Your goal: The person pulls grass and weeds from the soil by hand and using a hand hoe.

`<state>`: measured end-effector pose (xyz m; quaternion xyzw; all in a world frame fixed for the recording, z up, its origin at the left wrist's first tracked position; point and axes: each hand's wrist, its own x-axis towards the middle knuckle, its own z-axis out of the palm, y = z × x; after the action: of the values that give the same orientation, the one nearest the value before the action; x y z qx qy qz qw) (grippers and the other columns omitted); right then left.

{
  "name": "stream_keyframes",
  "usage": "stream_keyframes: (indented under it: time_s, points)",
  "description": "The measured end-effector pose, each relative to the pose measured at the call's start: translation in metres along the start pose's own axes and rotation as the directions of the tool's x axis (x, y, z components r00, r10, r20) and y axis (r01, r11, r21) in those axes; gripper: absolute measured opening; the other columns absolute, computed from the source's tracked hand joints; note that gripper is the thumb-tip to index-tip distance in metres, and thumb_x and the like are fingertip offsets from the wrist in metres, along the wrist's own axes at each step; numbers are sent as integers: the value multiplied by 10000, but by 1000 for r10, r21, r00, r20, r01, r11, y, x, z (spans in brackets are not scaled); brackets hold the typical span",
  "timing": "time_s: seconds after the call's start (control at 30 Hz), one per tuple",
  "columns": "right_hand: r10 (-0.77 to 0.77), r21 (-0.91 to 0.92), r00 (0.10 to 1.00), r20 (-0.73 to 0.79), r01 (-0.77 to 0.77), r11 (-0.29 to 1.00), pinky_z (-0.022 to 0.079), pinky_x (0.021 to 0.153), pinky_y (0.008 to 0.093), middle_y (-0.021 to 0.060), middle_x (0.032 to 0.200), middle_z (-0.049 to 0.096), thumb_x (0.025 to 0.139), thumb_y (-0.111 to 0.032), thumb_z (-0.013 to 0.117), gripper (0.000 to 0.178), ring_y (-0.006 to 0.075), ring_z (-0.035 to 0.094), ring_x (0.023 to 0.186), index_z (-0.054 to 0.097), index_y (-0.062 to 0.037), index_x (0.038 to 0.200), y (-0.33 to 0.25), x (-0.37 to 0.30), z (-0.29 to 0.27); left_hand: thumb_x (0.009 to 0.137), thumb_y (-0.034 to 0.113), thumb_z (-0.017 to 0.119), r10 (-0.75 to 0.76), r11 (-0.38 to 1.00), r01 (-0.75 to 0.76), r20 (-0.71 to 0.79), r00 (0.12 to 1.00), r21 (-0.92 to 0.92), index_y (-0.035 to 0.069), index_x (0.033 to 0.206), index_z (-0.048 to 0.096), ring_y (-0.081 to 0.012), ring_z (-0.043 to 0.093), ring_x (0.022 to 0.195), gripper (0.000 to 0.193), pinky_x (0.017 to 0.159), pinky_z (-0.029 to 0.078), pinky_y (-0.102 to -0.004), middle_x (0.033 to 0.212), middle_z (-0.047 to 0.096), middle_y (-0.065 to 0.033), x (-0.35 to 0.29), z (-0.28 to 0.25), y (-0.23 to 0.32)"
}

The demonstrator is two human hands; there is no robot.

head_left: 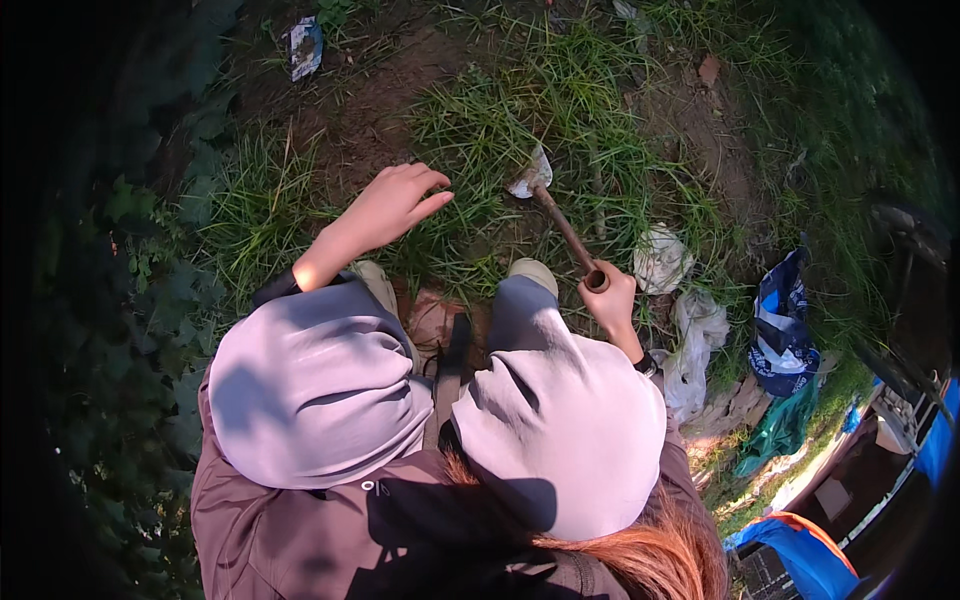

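Note:
My right hand (612, 302) is wrapped round the hollow, tube-like end of a small hand hoe (566, 228). From there the brown handle runs away from me and slightly left. Its pale, worn blade (531, 176) rests among the grass, part of its edge hidden by the green stems. Left of the blade, my left hand (400, 205) hovers over the grass, palm down, with fingers and thumb apart and nothing in them. Long tufts of grass (500, 110) grow in front of both hands.
Bare soil (385, 95) shows at the far left. White crumpled plastic bags (695, 345), a blue-and-white bag (780, 325) and green cloth or plastic (780, 435) lie to my right. Dark leafy plants (150, 350) border the left. A cart-like frame with blue material (800, 555) stands at lower right.

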<state>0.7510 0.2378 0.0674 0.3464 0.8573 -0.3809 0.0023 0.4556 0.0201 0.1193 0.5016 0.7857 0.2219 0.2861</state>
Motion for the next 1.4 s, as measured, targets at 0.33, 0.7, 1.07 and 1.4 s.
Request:
stream_keyframes:
  time_s: [0.33, 0.7, 1.07, 1.4]
  points:
    - [16, 46, 999, 37, -18, 999, 486, 557, 289, 145, 609, 593, 632, -109, 673, 279, 222, 626, 544, 655, 18, 881, 0, -32, -38, 934, 302, 492, -46, 998, 49, 64, 997, -50, 23, 1112, 573, -312, 531, 1031, 341, 921, 389, -397, 1052, 581, -142, -5, -8, 6]
    - [-17, 42, 1000, -20, 18, 999, 514, 600, 357, 181, 646, 616, 623, -182, 676, 295, 316, 648, 629, 672, -3, 857, -41, 50, 25, 926, 309, 503, 51, 999, -51, -67, 996, -11, 37, 1074, 590, -303, 552, 975, 322, 890, 402, -405, 991, 597, -128, 4, -12, -5]
    - [-72, -21, 987, 144, 76, 997, 491, 613, 381, 168, 688, 629, 627, -219, 671, 224, 339, 621, 644, 665, -31, 749, -57, 90, -39, 926, 204, 512, 54, 998, -51, -113, 992, 27, 28, 1162, 538, -272, 566, 979, 296, 856, 433, -363, 1010, 586, -122, 36, -59, -4]
    - [65, 251, 956, 284, -140, 958, 315, 397, 228, 0, 520, 516, 749, -99, 656, 148, 55, 448, 418, 652, 27, 827, -92, 100, -177, 964, 190, 460, 68, 996, -75, -123, 990, -53, 59, 1230, 519, -217, 563, 962, 302, 842, 440, -328, 1028, 569, -86, 52, -93, 9]
